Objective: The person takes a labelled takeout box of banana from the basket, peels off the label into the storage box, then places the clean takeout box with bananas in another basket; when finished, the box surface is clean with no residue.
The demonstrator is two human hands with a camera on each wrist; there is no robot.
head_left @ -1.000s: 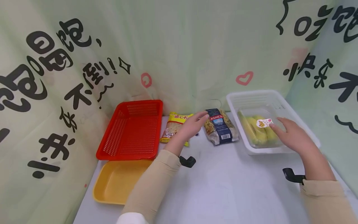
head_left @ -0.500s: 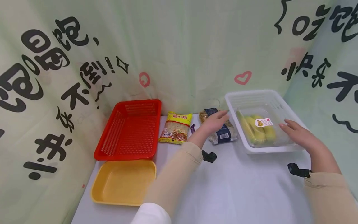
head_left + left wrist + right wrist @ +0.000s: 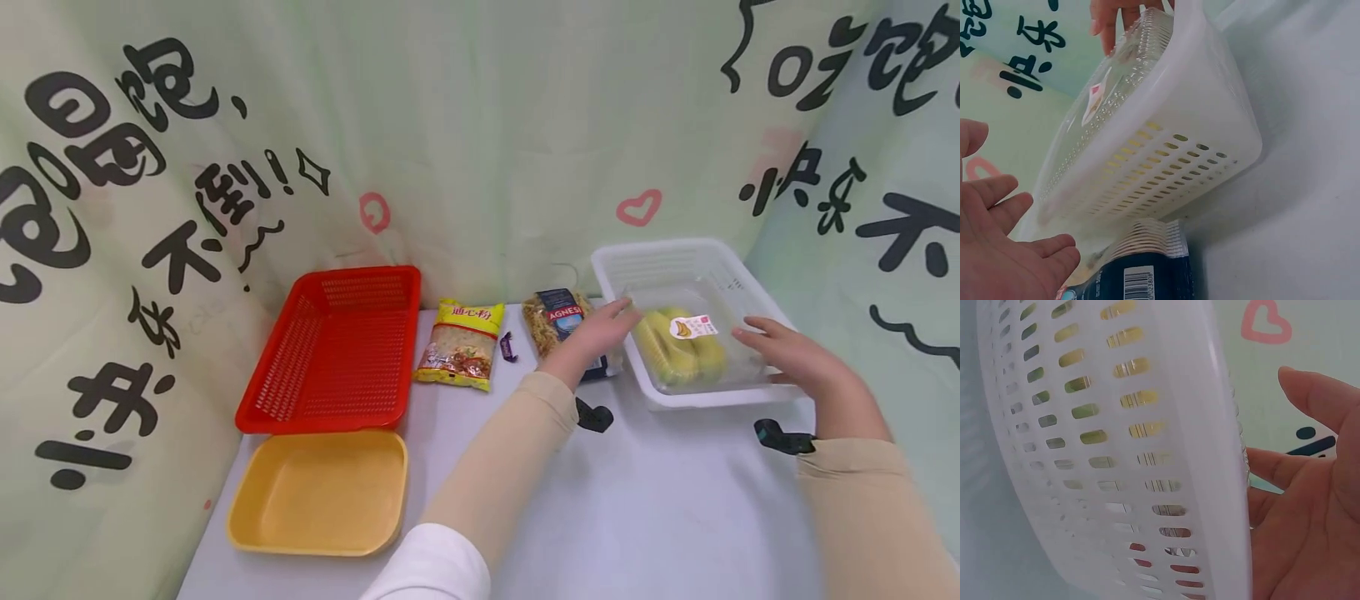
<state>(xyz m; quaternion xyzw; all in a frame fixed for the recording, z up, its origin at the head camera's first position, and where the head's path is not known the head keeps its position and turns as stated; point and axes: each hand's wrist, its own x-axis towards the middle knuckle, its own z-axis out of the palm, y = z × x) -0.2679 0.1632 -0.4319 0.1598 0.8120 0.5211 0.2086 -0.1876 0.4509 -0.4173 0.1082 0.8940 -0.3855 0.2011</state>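
A clear plastic box (image 3: 738, 354) of yellow bananas (image 3: 675, 354), with a banana sticker (image 3: 692, 327) on its lid, sits in the white basket (image 3: 720, 401). My left hand (image 3: 600, 329) is at the basket's left rim near the box's left end, fingers spread. In the left wrist view, this hand (image 3: 1016, 244) is beside the slotted basket wall (image 3: 1210, 106). At the opposite end of the box, my right hand (image 3: 798, 358) reaches over the basket rim with relaxed fingers. The right wrist view has some of its fingers (image 3: 1279, 469) partly hidden behind the rim.
Below my left forearm lies an Agnesi pasta bag (image 3: 551, 329), partly covered. Further left are a small purple-wrapped item (image 3: 507, 347), a yellow pasta bag (image 3: 461, 346), a red basket (image 3: 345, 358) and a yellow tray (image 3: 318, 492). Printed curtains stand behind.
My left hand has moved right, from near the yellow pasta bag past the Agnesi bag to the white basket. The right hand has shifted off the sticker to the box's right end.
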